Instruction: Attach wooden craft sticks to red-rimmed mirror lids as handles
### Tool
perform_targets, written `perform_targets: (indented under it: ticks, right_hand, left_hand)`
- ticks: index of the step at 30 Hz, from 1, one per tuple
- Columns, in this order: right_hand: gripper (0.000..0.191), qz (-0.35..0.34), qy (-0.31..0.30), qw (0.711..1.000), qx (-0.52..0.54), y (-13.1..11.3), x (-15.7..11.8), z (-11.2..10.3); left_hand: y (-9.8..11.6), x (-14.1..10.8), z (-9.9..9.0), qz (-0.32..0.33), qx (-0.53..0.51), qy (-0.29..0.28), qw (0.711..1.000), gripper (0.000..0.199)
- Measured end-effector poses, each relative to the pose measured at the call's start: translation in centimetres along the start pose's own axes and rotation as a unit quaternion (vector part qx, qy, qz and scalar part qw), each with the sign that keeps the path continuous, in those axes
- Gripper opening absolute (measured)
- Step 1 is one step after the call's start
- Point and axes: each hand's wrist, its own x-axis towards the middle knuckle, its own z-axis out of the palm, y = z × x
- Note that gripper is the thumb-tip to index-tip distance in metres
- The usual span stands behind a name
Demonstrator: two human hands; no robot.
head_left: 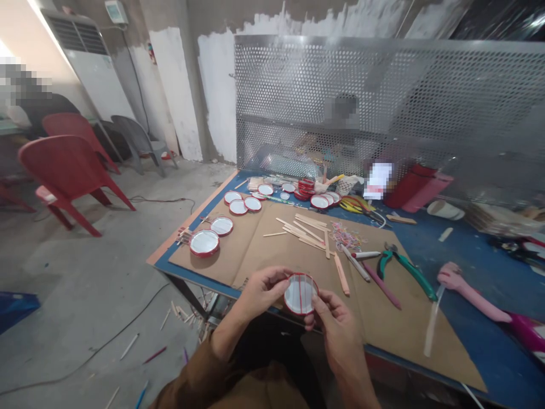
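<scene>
Both my hands hold a small white disc with a red rim (293, 301) over the table's front edge. Thin lines, some of them red, run across its face. My left hand (266, 289) grips the disc's upper left edge, and my right hand (334, 318) pinches its right edge with the thumb on the face. Wooden craft sticks (302, 232) lie on the cardboard sheet (259, 250) beyond, beside a tangle of coloured rubber bands (346, 236). At the left edge rests a similar red-rimmed disc (204, 243) with thin sticks jutting from it.
Green-handled cutting pliers (402, 264), pens (355, 264) and a pink-handled tool (472, 298) lie to the right. More red-rimmed discs (238, 207) sit at the back, before a perforated metal screen (289, 85). A red chair (70, 170) stands on the left, with a seated person beyond.
</scene>
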Motion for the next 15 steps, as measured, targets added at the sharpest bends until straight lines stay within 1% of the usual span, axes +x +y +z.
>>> perform_targets:
  ticks: [3,6,15]
  right_hand:
    - [0.039,0.024,-0.014,1.000,0.012,0.00,-0.05,-0.09]
    - [0.040,0.024,-0.007,1.000,0.012,0.00,-0.09,-0.17]
    - [0.041,0.025,-0.013,0.999,0.015,0.24,-0.06,-0.25]
  left_hand:
    - [-0.14,0.06,-0.19,-0.008,-0.007,-0.008,1.000,0.039]
    - [-0.18,-0.01,-0.34,-0.009,-0.001,-0.010,1.000,0.035]
    - [0.15,-0.22,-0.29,-0.008,0.023,-0.006,1.000,0.031]
